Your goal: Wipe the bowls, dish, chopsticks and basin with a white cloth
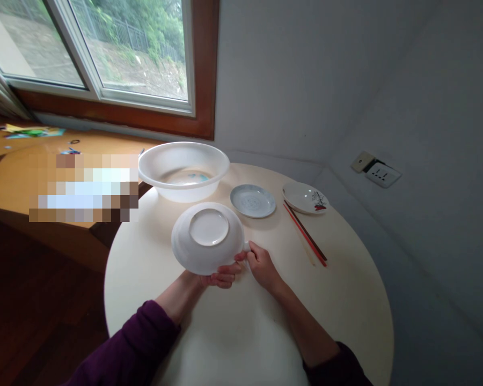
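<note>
Before me a white dish (207, 252) is tilted up, its underside and round foot ring towards me. My left hand (224, 274) grips it at the lower right edge, fingers wrapped round the rim. At the dish's right side my right hand (261, 262) is closed, thumb up. A small white bit (247, 246) shows at its fingertips, and I cannot tell whether it belongs to the dish or is a separate thing. Just behind the dish stands a large white plastic basin (145, 170), with something bluish at its bottom.
On the round white table (233, 343) are a pale blue-grey plate (253, 201), a white dish with a dark and red design (304, 197), and several chopsticks (306, 234) touching or near it. A wooden desk (8, 185) stands left under the window. Wall sockets (382, 174) are at right.
</note>
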Action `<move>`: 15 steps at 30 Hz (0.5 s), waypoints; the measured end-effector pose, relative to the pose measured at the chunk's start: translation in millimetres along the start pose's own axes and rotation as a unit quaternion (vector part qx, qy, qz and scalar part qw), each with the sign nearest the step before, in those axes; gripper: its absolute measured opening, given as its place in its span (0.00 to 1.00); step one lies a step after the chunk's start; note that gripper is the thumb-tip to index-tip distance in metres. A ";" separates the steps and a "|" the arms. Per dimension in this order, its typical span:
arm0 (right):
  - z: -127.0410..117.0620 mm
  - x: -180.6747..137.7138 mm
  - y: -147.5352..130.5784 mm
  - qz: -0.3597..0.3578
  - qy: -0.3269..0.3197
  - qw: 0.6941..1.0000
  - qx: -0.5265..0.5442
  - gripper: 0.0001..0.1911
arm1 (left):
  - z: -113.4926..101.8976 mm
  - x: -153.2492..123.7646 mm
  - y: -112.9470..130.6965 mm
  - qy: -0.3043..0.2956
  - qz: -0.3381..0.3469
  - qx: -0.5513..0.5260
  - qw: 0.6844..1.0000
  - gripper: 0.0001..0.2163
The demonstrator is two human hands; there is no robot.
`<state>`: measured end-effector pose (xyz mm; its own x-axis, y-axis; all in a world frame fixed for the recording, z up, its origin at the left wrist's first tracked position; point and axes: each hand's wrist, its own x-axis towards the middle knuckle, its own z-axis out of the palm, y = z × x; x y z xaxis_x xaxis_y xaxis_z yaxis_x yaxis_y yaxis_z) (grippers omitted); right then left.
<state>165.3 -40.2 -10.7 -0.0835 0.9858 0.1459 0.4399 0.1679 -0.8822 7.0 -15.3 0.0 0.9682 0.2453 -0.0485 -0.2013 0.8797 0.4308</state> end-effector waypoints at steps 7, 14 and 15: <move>1.8 0.9 10.9 -0.036 0.058 0.997 -0.028 0.08 | -3.4 -1.8 3.2 0.018 0.040 0.008 0.999 0.11; -2.0 1.3 14.6 -0.045 0.169 0.982 -0.075 0.09 | -13.8 -0.5 2.0 0.059 0.117 -0.006 0.991 0.09; -2.7 1.3 14.1 -0.051 0.176 0.979 -0.086 0.09 | -14.6 -0.5 2.3 0.067 0.127 -0.005 0.990 0.09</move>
<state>173.8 -36.5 -21.7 0.1664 0.9009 0.4009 0.5915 0.2341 -0.7716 3.9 -7.5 -12.2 0.8580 0.5102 -0.0596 -0.4376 0.7868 0.4352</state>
